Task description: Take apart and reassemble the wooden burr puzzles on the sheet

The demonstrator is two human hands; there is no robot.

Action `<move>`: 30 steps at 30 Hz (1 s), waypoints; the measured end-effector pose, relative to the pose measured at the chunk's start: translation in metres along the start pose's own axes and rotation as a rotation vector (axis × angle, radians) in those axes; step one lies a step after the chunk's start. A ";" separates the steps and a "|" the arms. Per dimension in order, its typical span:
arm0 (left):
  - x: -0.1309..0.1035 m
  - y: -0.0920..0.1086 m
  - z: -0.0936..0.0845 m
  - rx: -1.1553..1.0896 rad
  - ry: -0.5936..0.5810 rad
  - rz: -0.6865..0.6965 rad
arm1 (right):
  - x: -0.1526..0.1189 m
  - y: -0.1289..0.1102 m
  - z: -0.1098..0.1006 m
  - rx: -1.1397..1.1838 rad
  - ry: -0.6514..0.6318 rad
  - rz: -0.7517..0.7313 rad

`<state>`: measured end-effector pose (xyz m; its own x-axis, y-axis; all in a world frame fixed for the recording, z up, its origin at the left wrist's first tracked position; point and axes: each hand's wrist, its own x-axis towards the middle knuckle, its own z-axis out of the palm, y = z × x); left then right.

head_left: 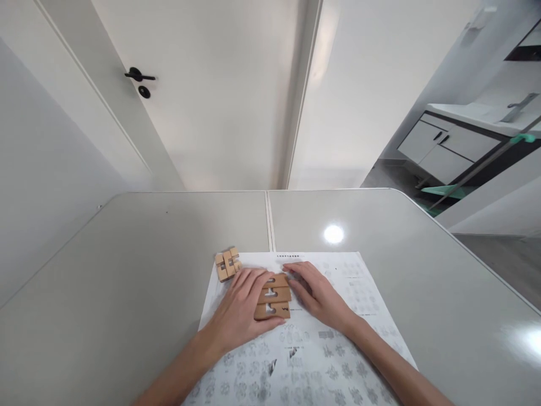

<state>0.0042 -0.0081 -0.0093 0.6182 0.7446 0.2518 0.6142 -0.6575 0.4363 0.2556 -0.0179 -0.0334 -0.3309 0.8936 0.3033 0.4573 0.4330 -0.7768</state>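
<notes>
Head view: left hand (239, 307) and right hand (316, 293), fingers spread flat, flank three notched wooden bars (273, 296) on printed sheet (359, 282); assembled block cluster (227, 264) near.

A grey table (147, 270) with a seam down its middle carries a printed sheet (338, 349) of small diagrams. The sheet lies flat beneath both hands, reaching past them toward the near edge. Bare tabletop spreads wide to either side of the hands and beyond them.
</notes>
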 end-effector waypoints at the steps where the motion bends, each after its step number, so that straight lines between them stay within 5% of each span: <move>1: 0.000 -0.001 0.001 0.021 0.025 -0.026 | 0.000 0.000 0.000 -0.002 0.012 0.017; 26: 0.001 -0.016 0.004 0.318 0.301 -0.204 | -0.002 -0.003 0.002 -0.109 0.042 0.040; 30: 0.006 -0.029 -0.008 0.280 0.341 -0.215 | -0.003 -0.003 0.002 -0.116 0.039 0.037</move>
<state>-0.0143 0.0162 -0.0135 0.2958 0.8312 0.4708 0.8473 -0.4558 0.2724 0.2537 -0.0216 -0.0330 -0.2809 0.9122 0.2984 0.5614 0.4084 -0.7198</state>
